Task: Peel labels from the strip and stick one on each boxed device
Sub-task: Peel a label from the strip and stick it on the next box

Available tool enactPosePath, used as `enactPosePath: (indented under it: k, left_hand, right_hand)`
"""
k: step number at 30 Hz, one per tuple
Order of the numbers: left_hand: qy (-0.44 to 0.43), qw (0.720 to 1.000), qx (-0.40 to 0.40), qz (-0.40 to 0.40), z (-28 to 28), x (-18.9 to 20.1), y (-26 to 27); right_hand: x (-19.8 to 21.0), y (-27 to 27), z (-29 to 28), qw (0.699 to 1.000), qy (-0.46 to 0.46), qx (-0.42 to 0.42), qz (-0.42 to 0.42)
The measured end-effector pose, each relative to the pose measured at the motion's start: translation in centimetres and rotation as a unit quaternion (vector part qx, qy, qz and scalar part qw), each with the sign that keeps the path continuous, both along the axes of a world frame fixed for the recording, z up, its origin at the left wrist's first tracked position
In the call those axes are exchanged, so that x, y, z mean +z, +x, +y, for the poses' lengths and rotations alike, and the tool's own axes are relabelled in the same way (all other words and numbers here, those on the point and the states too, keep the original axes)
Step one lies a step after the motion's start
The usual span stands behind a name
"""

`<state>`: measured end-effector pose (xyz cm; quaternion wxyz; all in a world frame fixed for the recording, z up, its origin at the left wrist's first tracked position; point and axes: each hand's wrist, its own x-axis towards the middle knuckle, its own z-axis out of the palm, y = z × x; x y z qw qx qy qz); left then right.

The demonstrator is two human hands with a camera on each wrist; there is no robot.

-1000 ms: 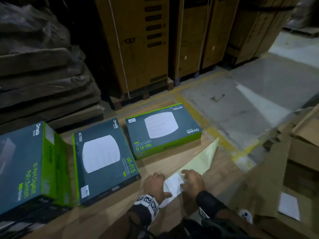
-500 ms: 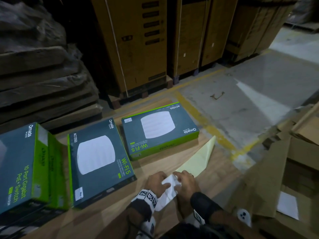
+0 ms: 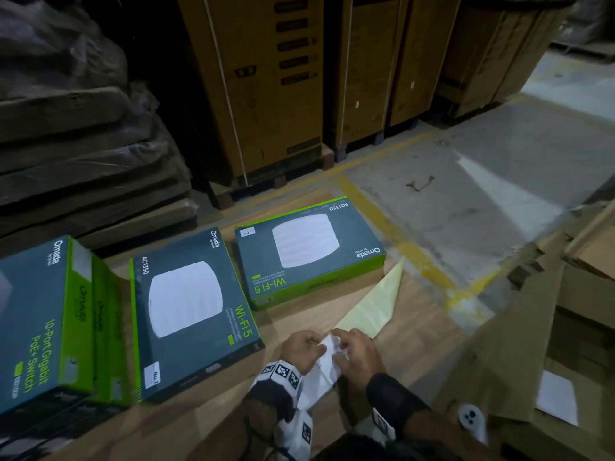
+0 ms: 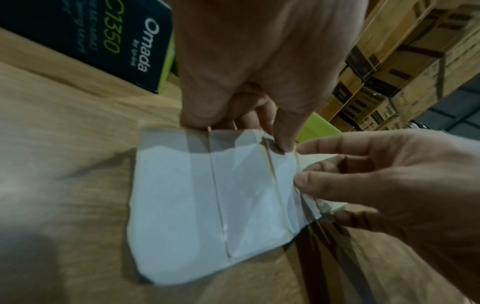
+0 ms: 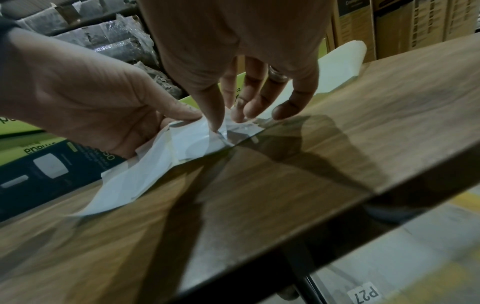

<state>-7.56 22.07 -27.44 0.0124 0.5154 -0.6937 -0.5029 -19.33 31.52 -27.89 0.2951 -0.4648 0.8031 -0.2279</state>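
The white label strip (image 3: pixel 321 372) lies at the table's near edge, its bare yellow backing (image 3: pixel 372 304) trailing away to the far right. My left hand (image 4: pixel 239 131) pinches the strip (image 4: pixel 207 195) at its top edge. My right hand (image 4: pixel 311 185) pinches the lifted, crumpled edge of a label (image 4: pixel 313 207) on the strip's right side. In the right wrist view its thumb and fingertips (image 5: pixel 215 123) come down on the strip (image 5: pixel 155 164). Two Wi-Fi 5 boxes (image 3: pixel 186 311) (image 3: pixel 309 251) lie flat, each with a small label. A switch box (image 3: pixel 36 321) stands at the left.
The wooden table (image 3: pixel 416 334) ends just right of my hands, with grey floor (image 3: pixel 482 194) and a yellow line beyond. Flattened cardboard (image 3: pixel 549 327) is piled at the right. Tall brown cartons (image 3: pixel 266 94) and wrapped stacks (image 3: pixel 83 144) stand behind the table.
My hands went from lying spread on the strip to meeting over it and pinching it. The strip's near end has crumpled and risen a little.
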Motion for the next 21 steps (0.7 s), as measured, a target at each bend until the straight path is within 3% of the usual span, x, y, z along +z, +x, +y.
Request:
enactPosePath:
  k: [6,21]
  left_hand:
    - [0.023,0.998,0.058,0.030,-0.5,-0.8,0.3]
    - [0.067,0.992,0.023,0.107,-0.9,-2.3,0.8]
  right_hand:
    - [0.2,0.6,-0.3,0.997,-0.052,-0.040,-0.034]
    - [0.5,0.9,-1.1,0.993,-0.046,-0.081,-0.071]
